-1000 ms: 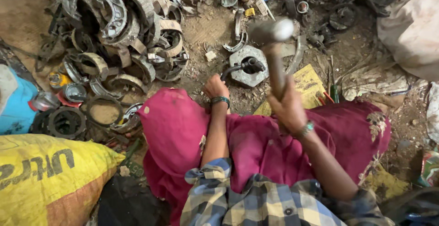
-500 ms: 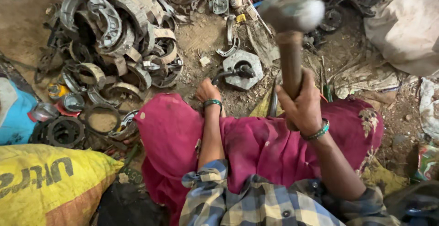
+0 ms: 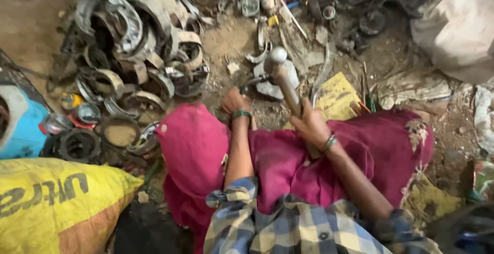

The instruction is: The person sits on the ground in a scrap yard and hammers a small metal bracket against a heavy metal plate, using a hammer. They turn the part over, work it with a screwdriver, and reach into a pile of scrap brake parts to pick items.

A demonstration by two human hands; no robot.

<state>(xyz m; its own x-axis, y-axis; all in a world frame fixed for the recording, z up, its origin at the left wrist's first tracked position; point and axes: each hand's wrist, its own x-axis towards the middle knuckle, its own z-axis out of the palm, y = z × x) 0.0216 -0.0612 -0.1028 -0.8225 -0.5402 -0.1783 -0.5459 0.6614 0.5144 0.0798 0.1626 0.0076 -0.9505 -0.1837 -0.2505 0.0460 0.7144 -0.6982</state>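
Head-cam view looked down at a person seated on dirt ground, legs covered in magenta cloth (image 3: 288, 161), sleeves of a plaid shirt (image 3: 288, 228) at the bottom edge.

R hand (image 3: 310, 126) was wrapped tight around the wooden handle of a hammer (image 3: 284, 82), fingers closed on it, bangle at the wrist. The hammer angled up and away from the body; its rounded steel head sat over a flat grey metal part (image 3: 275, 82) lying on the ground just past the knees. Contact betw. head and part couldn't be told for sure.

L hand (image 3: 234, 102) rested low at the near-left edge of that part, w/ a green bangle at the wrist. Its fingers were curled down toward the ground; whether they gripped anything couldn't be told.

To the left, a big heap of curved scrap metal bands and rings (image 3: 134, 43). More loose scrap ran along the top. A yellow card (image 3: 337, 97) lay just right of the hammer handle. A yellow sack (image 3: 51, 202) filled the lower-left corner, a blue container (image 3: 23, 125) above it, a pale sack (image 3: 458, 28) at upper right.
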